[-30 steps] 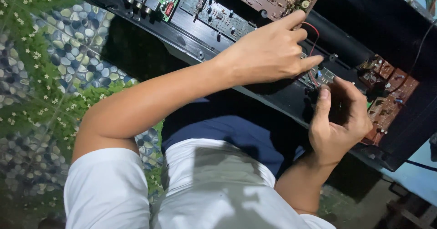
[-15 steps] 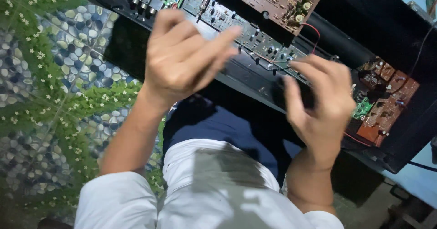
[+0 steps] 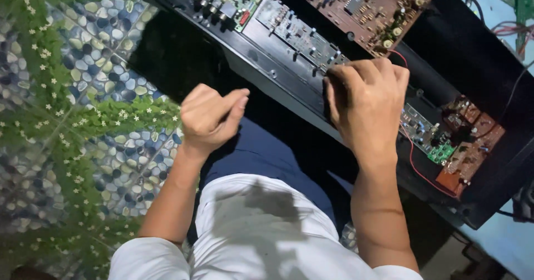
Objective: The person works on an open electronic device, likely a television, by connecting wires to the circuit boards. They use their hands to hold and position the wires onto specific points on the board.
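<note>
Hovering loosely curled, thumb out, the left hand (image 3: pixel 208 116) holds nothing, just short of the open black chassis (image 3: pixel 289 88). Right hand (image 3: pixel 367 104), fingers bent down, presses on the chassis front edge beside the grey circuit board (image 3: pixel 295 29); any grasp is hidden.

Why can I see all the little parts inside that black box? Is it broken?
It looks opened up. The black box has no cover, so its brown circuit board and a loose red wire lie bare. The right hand rests on it; I can't see any breakage.
</note>
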